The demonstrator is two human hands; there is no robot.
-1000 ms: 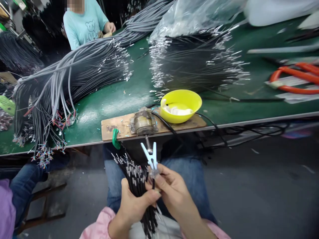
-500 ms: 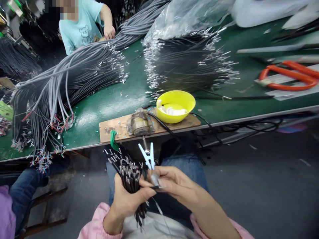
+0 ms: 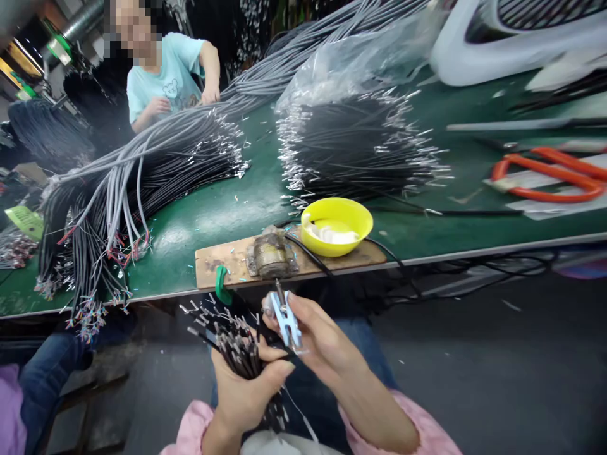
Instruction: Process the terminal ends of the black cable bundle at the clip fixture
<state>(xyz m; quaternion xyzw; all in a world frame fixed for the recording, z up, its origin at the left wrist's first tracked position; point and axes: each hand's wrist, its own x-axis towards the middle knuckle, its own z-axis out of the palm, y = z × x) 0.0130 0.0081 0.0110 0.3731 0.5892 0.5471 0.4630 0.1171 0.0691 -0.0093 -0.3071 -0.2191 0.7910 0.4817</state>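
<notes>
My left hand (image 3: pixel 246 385) is closed around a bundle of black cables (image 3: pixel 237 344) with stripped, silvery ends pointing up. Beside it, my right hand (image 3: pixel 327 344) has its fingers closed on a light blue clothespin (image 3: pixel 287 319). The clothespin is at the metal shaft (image 3: pixel 279 289) of a small motor (image 3: pixel 271 254), which is fixed on a wooden board (image 3: pixel 215 265) at the table edge. A yellow bowl (image 3: pixel 336 227) with white material stands on the board, right of the motor.
Grey cables (image 3: pixel 123 151) and a pile of black wires (image 3: pixel 351 145) lie on the green table (image 3: pixel 213 218). Orange-handled scissors (image 3: pixel 545 174) are at the right. Across the table is a person in a light blue shirt (image 3: pixel 165 72). A green hook (image 3: pixel 222 284) hangs at the board.
My right hand has moved up to the clothespin and closed on it. The cable bundle has shifted slightly left. The table appears lower in view, and the person's other hand now shows.
</notes>
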